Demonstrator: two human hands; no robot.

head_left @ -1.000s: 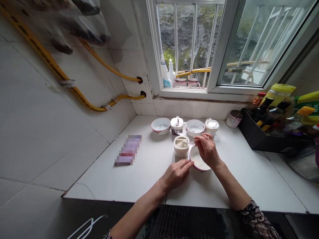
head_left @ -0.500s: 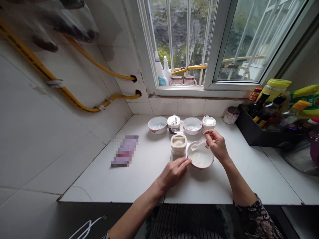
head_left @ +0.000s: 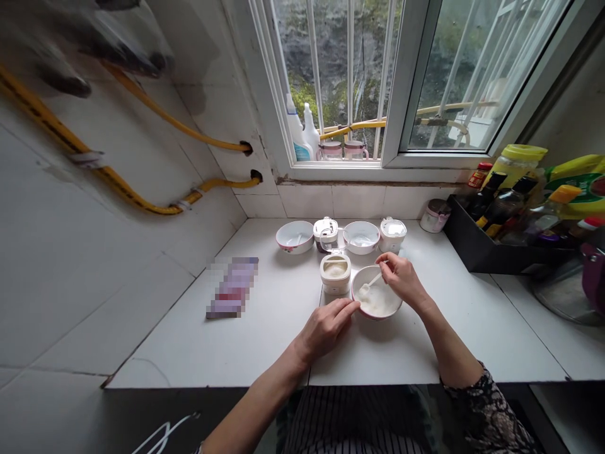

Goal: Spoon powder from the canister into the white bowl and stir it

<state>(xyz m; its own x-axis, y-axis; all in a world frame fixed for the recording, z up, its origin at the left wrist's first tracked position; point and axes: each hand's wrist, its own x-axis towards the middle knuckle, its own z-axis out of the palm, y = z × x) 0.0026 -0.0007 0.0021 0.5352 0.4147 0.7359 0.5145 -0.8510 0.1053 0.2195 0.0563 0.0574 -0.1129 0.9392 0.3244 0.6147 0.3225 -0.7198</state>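
Observation:
A white bowl point(head_left: 379, 317) with white powdery contents stands on the counter before me. My left hand point(head_left: 326, 326) pinches the bowl's near left rim between its fingers; the thumb is mostly hidden. Between the fingertips of my right hand point(head_left: 401, 277) is the handle of a small white spoon point(head_left: 371, 285), over the bowl's right side. The spoon's head dips to the powder at the left of the bowl. Beside the bowl on the left stands a seasoning jar point(head_left: 335, 287), its lid up, with pale grains inside.
Behind stand a left bowl point(head_left: 295, 248), a lidded jar point(head_left: 326, 228), a second bowl point(head_left: 362, 248) and another jar point(head_left: 392, 238). A black box point(head_left: 472, 249) of bottles is at right. A blurred purple item point(head_left: 234, 287) lies left.
My right hand has shifted slightly left and turned the spoon, so its head now points down and left into the powder. My left hand stays on the bowl's rim.

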